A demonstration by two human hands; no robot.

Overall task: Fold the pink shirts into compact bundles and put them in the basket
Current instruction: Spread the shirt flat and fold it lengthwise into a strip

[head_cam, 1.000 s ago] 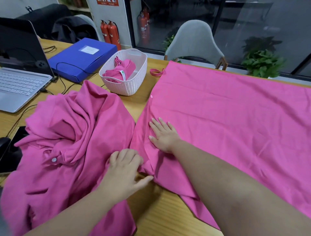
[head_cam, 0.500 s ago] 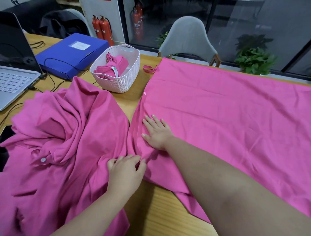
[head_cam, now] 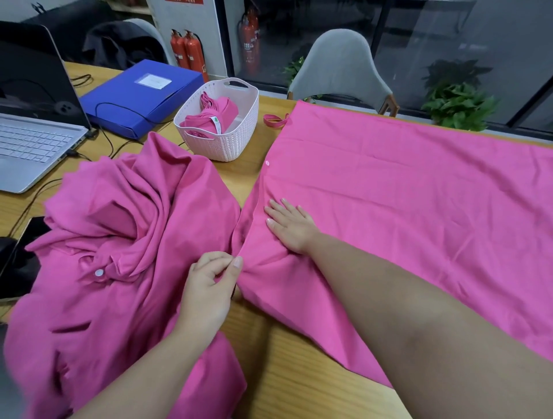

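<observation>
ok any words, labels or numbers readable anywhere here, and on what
None can be read.
Blue folder: white label, too blurred.
Tag on the folded shirt in the basket: small green mark, print too small.
Fire extinguishers: labels too small.
Red sign on the pillar: cut off at the top edge, unreadable.
Laptop: key legends blurred.
</observation>
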